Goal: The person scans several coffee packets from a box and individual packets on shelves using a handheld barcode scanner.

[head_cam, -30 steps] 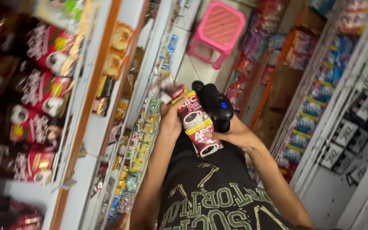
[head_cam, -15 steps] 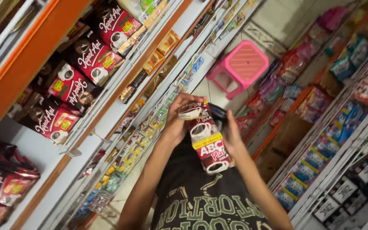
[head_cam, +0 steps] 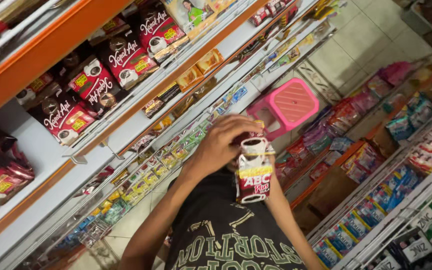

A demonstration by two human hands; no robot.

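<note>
A strip of red and white coffee sachets (head_cam: 254, 175) hangs upright in front of my chest. My left hand (head_cam: 221, 145) is closed over the strip's top end, fingers curled across it. My right hand (head_cam: 273, 169) is behind the strip's right edge and mostly hidden; only the wrist and forearm show, and its grip cannot be made out. Below the hands is my black shirt (head_cam: 226, 235) with pale lettering.
Left of me is a shelf unit with an orange rail (head_cam: 51, 47), holding dark red coffee bags (head_cam: 93, 82) and rows of small sachets (head_cam: 171, 155). A pink plastic stool (head_cam: 288, 105) stands on the tiled aisle floor ahead. Shelves of packets (head_cam: 376, 215) line the right.
My head has tilted, so the shelves have swung across the view. My left hand slid over the strip's top. The black object my right hand held a second ago is out of sight.
</note>
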